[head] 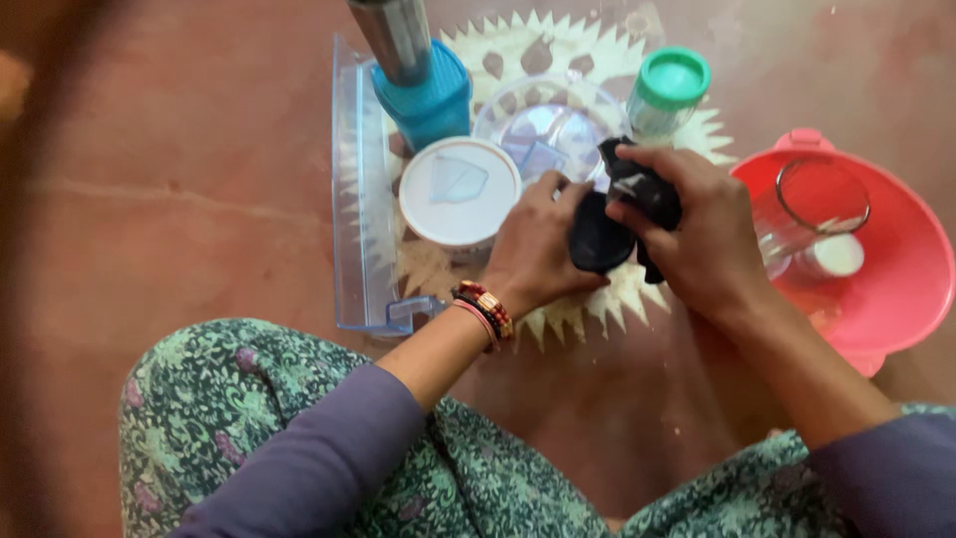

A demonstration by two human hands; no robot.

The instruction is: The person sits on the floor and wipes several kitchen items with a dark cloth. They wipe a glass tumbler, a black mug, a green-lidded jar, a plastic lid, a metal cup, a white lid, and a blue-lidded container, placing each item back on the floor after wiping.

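My left hand (538,244) grips a round black lid-like piece (597,239) from its left side. My right hand (697,224) holds a crumpled black cloth (642,184) pressed against that black piece. Both hands hover over a pale straw mat with a jagged edge (573,314). Bead bracelets circle my left wrist. Just beyond my hands sits a clear round plastic container (543,125).
A white round lid (458,189), a blue box (428,100) with a steel bottle (393,35) on it, and a green-capped jar (665,90) stand on the mat. A clear plastic shelf tray (354,199) lies at left. A red basin (896,259) at right holds a glass jar (807,229).
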